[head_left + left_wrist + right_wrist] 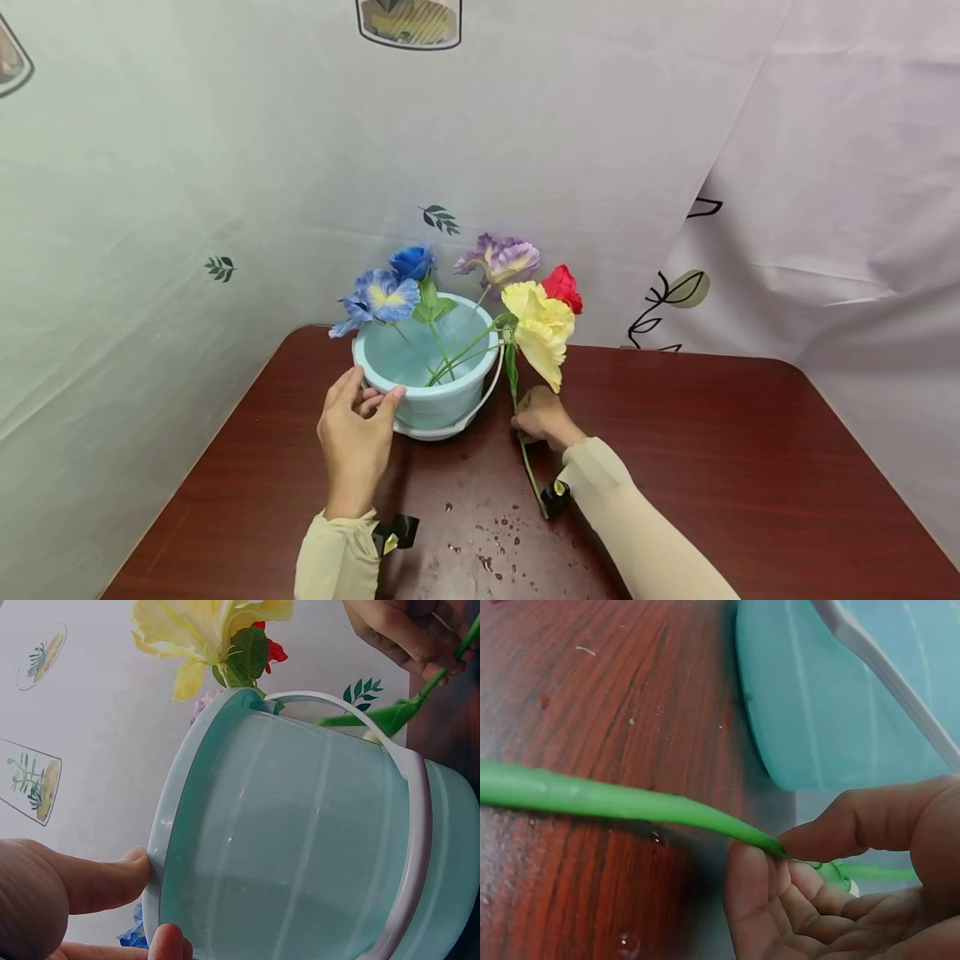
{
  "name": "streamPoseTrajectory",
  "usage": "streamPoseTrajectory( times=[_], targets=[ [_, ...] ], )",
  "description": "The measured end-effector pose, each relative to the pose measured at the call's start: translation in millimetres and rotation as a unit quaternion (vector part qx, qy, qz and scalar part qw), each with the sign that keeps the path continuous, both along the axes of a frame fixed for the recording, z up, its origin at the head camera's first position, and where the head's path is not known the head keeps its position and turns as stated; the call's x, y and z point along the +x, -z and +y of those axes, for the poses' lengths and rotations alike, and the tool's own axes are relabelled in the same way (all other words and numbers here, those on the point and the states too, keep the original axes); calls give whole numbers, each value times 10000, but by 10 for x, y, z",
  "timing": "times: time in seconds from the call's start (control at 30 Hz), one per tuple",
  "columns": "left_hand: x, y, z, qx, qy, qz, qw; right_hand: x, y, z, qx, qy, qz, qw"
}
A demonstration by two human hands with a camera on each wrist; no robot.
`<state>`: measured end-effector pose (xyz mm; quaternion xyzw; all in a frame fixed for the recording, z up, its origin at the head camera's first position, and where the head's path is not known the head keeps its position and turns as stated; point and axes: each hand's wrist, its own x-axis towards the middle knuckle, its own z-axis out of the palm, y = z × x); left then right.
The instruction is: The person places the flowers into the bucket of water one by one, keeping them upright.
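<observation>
A light blue bucket [442, 408] stands on the table, its pale handle [409, 877] hanging down the side. My left hand [356, 437] holds its near-left rim, with thumb and a fingertip at the edge in the left wrist view. Beside the bucket, my right hand [546, 417] pinches a green flower stem [630, 796] between thumb and fingers. That stem slants down toward me, and its upper end passes behind the yellow flower [538, 329], so its bloom cannot be told. A blue rose [412, 263], a blue iris-like flower [386, 296] and a purple flower [501, 260] lean from the bucket.
A red rose [562, 288] shows behind the yellow bloom. Water drops [487, 562] dot the dark red-brown table [697, 450] in front of the bucket. A pale printed cloth [570, 125] hangs behind the table.
</observation>
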<state>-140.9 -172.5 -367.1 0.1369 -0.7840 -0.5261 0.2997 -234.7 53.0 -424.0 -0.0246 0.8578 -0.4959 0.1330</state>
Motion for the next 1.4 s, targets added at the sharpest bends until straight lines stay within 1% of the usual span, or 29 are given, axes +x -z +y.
streamPoseTrajectory(
  times=[0.13, 0.3, 0.4, 0.6, 0.77, 0.93, 1.07, 1.27, 1.4],
  targets=[
    [3, 2, -4, 5, 1, 15, 10000, 19, -12, 39, -153, 146, 181, 9996],
    [6, 0, -6, 41, 21, 4, 10000, 19, -40, 80, -225, 359, 184, 9989],
    [9, -1, -4, 74, 39, -16, 10000, 18, -55, 100, -359, 473, 174, 9981],
    [10, 3, -6, 65, 19, -2, 10000, 24, -110, 132, -596, 629, 340, 9957],
    [8, 8, -6, 68, 20, -6, 10000, 28, -153, 143, -682, 761, 358, 9941],
    [3, 9, -1, 91, 15, 5, 10000, 42, -189, 161, -669, 844, 537, 9927],
    [0, 10, 1, 88, 17, 12, 10000, 51, -213, 180, -762, 998, 672, 9898],
    [0, 11, -2, 73, 23, 23, 10000, 43, -286, 227, -1108, 1324, 543, 9835],
    [-1, 8, -4, 31, 23, 37, 10000, 46, -365, 261, -1260, 1560, 632, 9776]
  ],
)
